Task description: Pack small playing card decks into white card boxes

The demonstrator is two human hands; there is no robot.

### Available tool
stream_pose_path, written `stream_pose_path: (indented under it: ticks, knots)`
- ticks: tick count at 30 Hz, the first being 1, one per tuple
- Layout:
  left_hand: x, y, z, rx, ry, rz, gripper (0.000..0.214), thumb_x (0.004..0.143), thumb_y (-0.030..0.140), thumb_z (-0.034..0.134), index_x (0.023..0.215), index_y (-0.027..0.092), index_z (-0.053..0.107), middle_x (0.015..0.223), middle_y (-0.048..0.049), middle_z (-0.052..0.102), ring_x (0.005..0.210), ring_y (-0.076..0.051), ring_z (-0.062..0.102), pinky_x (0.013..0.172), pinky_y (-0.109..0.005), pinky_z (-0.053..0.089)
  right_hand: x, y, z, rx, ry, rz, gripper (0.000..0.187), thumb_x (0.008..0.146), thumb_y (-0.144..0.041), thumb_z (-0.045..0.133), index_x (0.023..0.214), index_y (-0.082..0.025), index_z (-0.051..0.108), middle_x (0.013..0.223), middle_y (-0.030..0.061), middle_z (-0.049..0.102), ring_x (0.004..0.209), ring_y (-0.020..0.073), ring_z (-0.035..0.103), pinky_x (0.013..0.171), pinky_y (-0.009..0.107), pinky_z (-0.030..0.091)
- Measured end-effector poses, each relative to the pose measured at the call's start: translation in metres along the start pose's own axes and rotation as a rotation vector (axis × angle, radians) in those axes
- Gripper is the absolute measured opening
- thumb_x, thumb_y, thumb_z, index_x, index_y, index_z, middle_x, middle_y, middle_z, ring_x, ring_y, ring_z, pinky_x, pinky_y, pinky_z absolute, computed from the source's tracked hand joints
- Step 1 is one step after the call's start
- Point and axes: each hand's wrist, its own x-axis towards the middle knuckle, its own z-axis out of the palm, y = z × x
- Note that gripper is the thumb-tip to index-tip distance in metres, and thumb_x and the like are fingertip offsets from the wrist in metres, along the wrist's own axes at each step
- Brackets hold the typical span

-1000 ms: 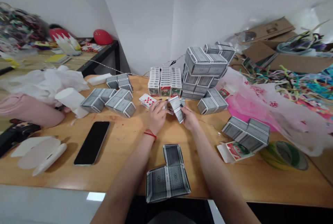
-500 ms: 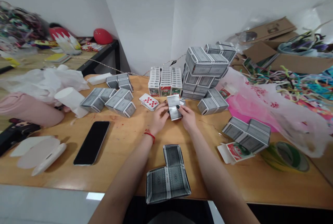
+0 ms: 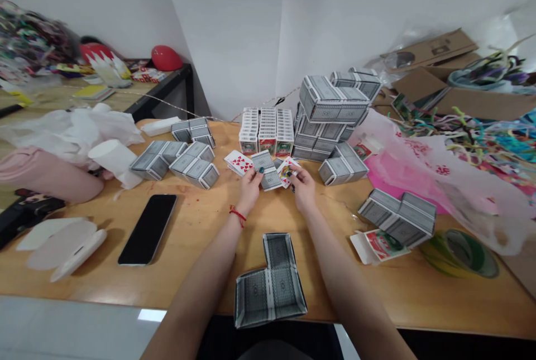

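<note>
My left hand point(image 3: 249, 188) pinches a grey-backed playing card point(image 3: 267, 169) by its left edge above the wooden table point(image 3: 201, 237). My right hand point(image 3: 304, 187) is closed on a face-up card point(image 3: 287, 171) with red and yellow print. The two cards sit side by side between my hands. Just left of them lies a small face-up pile topped by a red hearts card point(image 3: 238, 162). Close to my body rests an L-shaped block of folded grey cards point(image 3: 271, 282).
Rows of card boxes point(image 3: 267, 130) and stacked grey card blocks point(image 3: 330, 111) stand behind my hands. More blocks lie at left point(image 3: 176, 162) and right point(image 3: 397, 216). A black phone point(image 3: 148, 229), tape roll point(image 3: 458, 248), pink plastic bag point(image 3: 422, 173) and white wrapping point(image 3: 79, 131) surround the work area.
One second ago both hands held one folded grey card piece together. Now they have drawn apart, the left with a grey-backed card and the right with a face-up card.
</note>
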Motion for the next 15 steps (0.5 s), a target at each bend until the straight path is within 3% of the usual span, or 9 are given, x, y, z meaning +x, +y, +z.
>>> stream_pose_path:
  ticks: [3,6,10,15]
  knots:
    - [0.0042,-0.0010,-0.0023,-0.132,0.051,-0.019,0.019,0.068,0.029,0.061,0.083,0.016,0.060,0.085,-0.0013,0.063,0.079,-0.012,0.055,0.074,-0.024,0.043,0.0024,-0.0007,-0.0037,0.152,0.045,0.015,0.046,0.056,-0.017,0.064,0.098,-0.025,0.046,0.065,-0.0088,0.054,0.040,0.0035,0.037,0.038,0.015,0.027]
    - [0.0064,0.0011,-0.0038,-0.200,0.111,-0.053,0.023,0.066,0.026,0.062,0.087,0.017,0.062,0.087,-0.0020,0.064,0.080,-0.012,0.057,0.072,-0.023,0.043,0.0038,-0.0024,-0.0057,0.245,0.003,0.066,0.054,0.055,-0.013,0.066,0.102,-0.028,0.041,0.064,-0.0101,0.053,0.038,0.0024,0.035,0.037,0.014,0.027]
    - [0.0070,0.0057,-0.0055,-0.282,0.147,-0.166,0.023,0.067,0.025,0.061,0.087,0.017,0.063,0.071,0.0005,0.062,0.058,-0.007,0.053,0.054,-0.018,0.040,0.0039,-0.0060,-0.0043,0.365,-0.055,0.127,0.049,0.056,-0.016,0.069,0.096,-0.028,0.043,0.072,-0.0082,0.057,0.051,0.0053,0.050,0.047,0.018,0.040]
    - [0.0091,0.0060,-0.0068,-0.304,0.144,-0.215,0.025,0.067,0.027,0.061,0.089,0.015,0.063,0.059,0.0025,0.056,0.045,-0.005,0.045,0.043,-0.016,0.030,0.0002,-0.0099,-0.0020,0.450,-0.082,0.156,0.040,0.060,-0.015,0.063,0.093,-0.028,0.044,0.068,-0.0096,0.056,0.055,0.0059,0.051,0.052,0.019,0.040]
